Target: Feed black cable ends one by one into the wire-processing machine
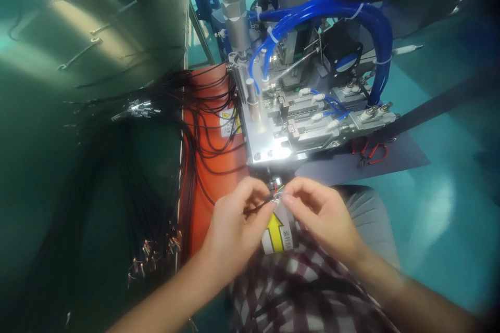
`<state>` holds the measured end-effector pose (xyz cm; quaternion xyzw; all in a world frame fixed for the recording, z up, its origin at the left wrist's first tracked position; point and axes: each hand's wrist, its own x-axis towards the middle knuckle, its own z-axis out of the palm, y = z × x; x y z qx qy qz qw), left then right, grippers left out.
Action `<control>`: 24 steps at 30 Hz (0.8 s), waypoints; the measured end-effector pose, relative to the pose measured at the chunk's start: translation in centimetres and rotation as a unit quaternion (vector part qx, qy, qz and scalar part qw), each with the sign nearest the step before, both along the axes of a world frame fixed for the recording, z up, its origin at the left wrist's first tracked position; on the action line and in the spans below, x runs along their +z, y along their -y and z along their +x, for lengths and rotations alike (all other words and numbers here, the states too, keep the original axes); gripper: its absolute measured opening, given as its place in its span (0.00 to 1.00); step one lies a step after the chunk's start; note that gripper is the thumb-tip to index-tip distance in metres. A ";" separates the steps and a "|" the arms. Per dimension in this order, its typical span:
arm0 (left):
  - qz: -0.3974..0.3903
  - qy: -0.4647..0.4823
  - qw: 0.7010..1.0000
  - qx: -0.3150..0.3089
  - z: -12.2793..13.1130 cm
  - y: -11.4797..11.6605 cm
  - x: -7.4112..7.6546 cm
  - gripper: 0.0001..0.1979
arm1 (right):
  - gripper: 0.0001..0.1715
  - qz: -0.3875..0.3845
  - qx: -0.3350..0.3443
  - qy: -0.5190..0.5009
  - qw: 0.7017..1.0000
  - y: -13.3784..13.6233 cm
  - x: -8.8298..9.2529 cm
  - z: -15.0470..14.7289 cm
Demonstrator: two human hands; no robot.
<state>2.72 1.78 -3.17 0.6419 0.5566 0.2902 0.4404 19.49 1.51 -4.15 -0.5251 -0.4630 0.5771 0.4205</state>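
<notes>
Checked shirt (297, 291) is filling the bottom of frame, with both forearms reaching up from it. Left hand (234, 226) is pinching a thin black cable (258, 209) between thumb and forefinger, other fingers curled in. Right hand (324, 216) is meeting it tip to tip, thumb and forefinger pressed on the stripped end, where fine coloured wires (278, 191) are fanning out. Red for sure, maybe a white one; too small and blurred to count.

Both hands are hovering just below the front edge of the metal fixture (273, 135) and above a yellow arrow label (275, 230). Holding that close is probably putting the wire ends in the fixture's light. The two-point pinch is likely stopping the thin strands from flexing.

Bundle of black cables (117, 166) is hanging on the left, partly draping over the orange panel (213, 145), ends dangling near the left forearm. It's reading as stock kept within reach. Blue hoses (312, 13) are looping over the top of the fixture. Red-handled pliers (371, 153) are lying to the right, well apart from the hands.
</notes>
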 end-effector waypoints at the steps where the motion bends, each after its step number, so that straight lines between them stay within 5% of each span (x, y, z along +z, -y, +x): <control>1: 0.027 -0.015 1.000 -0.004 -0.1 0.1 0.0 0.02 | 0.07 0.009 0.000 -0.005 1.000 0.0 0.1 0.2; 7: 0.092 -0.063 0.993 -0.028 -0.5 0.0 0.1 0.06 | 0.07 0.004 -0.042 0.006 0.999 -0.4 -0.2 1.2; 24: 0.164 -0.158 0.972 -0.061 0.1 -0.7 -0.9 0.07 | 0.12 -0.045 -0.007 0.031 0.999 -1.3 -0.6 0.3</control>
